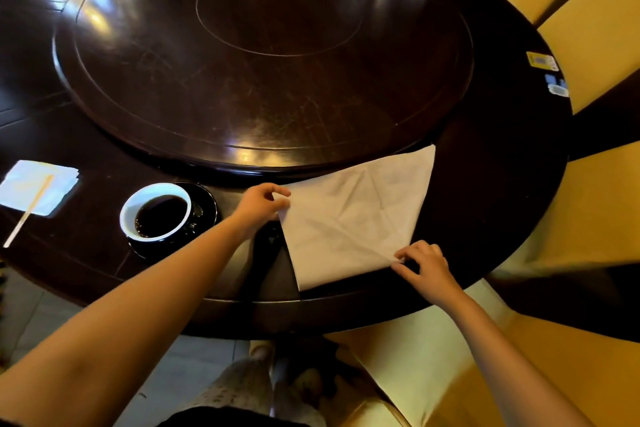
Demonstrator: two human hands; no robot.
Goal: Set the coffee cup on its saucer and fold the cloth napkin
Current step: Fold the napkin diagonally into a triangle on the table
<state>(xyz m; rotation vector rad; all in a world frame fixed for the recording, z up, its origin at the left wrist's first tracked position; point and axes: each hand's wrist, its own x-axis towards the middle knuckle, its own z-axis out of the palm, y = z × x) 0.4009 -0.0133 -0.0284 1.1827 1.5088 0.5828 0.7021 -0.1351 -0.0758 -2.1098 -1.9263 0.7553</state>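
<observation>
Both hands pinched napkin (356, 218) corners on the table (104, 260): left hand (259, 206), right hand (420, 265). Cup (156, 211) sat on saucer (207, 199); a left-forearm sweep risked spilling it.

No text, label or number here can be read.

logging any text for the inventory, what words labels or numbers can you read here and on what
No text can be read in this view.
Yellow card at the table's right edge: bears print, too small and blurred to read.
Blue and white packets next to it: markings too blurred to read.
White paper napkin, coffee cup, cloth napkin: no visible text.
</observation>
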